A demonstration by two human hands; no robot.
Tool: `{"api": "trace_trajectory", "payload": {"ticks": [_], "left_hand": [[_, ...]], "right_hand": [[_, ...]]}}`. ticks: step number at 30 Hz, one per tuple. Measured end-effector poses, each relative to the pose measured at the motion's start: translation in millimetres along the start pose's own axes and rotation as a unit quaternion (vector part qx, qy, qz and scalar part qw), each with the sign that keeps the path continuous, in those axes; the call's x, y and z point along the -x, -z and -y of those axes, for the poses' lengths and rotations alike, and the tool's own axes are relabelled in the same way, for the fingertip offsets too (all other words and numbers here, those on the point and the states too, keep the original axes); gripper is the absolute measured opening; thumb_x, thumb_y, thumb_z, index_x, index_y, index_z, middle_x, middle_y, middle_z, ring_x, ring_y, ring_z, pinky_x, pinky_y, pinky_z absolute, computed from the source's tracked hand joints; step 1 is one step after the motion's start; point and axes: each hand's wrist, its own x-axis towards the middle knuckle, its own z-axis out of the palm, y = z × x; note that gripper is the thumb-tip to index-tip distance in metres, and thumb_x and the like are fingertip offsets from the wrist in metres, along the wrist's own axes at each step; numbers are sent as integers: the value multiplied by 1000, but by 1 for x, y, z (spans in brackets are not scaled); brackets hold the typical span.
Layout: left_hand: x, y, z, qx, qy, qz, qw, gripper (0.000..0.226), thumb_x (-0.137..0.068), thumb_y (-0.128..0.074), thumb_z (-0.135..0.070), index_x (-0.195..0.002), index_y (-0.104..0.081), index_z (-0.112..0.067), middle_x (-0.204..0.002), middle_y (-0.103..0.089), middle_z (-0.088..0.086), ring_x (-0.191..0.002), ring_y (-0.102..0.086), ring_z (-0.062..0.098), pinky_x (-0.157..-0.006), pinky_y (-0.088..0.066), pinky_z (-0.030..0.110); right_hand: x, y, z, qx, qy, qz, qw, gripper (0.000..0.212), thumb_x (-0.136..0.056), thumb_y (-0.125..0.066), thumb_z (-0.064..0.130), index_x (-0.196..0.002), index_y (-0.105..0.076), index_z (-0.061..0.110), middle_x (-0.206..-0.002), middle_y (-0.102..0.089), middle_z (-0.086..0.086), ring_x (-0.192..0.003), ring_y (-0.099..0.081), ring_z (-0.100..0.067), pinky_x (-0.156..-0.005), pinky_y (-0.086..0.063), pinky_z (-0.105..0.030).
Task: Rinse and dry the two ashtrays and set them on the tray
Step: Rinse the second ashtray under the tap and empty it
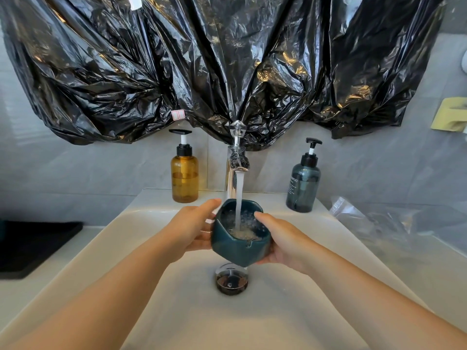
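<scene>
Dark-green ashtray (240,238) sits under the running faucet (236,160), above the sink (151,286) drain (231,281). Left hand (194,228) grips its left wall; right hand (280,241) cups its right side, thumb on the rim. Step in hand: rinsing the first ashtray. Next move calls for tipping out the water, then drying. The second ashtray is not in view; a dark mat or tray (32,246) lies on the surface at left.

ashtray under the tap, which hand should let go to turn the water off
Left, probably. The right hand cups the ashtray from beneath and could carry it alone; the left hand only steadies its side, fingertips near the tap.
</scene>
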Motion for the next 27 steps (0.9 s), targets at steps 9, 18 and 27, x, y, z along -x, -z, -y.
{"api": "trace_trajectory", "payload": {"ticks": [9, 18, 27], "left_hand": [[-7, 7, -2, -21, -27, -69, 997, 58, -93, -39, -59, -123, -54, -11, -122, -59, 9, -99, -58, 26, -84, -50, 36], [-10, 6, -1, -28, -18, -65, 997, 57, -94, -38, -58, -123, -53, -12, -121, -59, 9, -98, -57, 26, -82, -49, 36], [-8, 2, -2, -23, -1, -40, 999, 57, -95, -37, -56, -122, -54, -9, -119, -60, 11, -105, -60, 31, -87, -51, 39]], "right_hand": [[10, 1, -2, -4, -49, 20, 999, 37, -97, -44, 52, -112, -59, 23, -113, -68, -10, -101, -63, -27, -73, -57, -40], [5, -3, -5, -4, -61, -2, 998, 47, -95, -41, 58, -120, -57, 21, -117, -67, -12, -105, -63, -30, -80, -58, -42], [9, -3, 2, -11, -20, -20, 1000, 40, -98, -36, 54, -104, -56, 20, -96, -66, -10, -87, -63, -25, -67, -56, -37]]}}
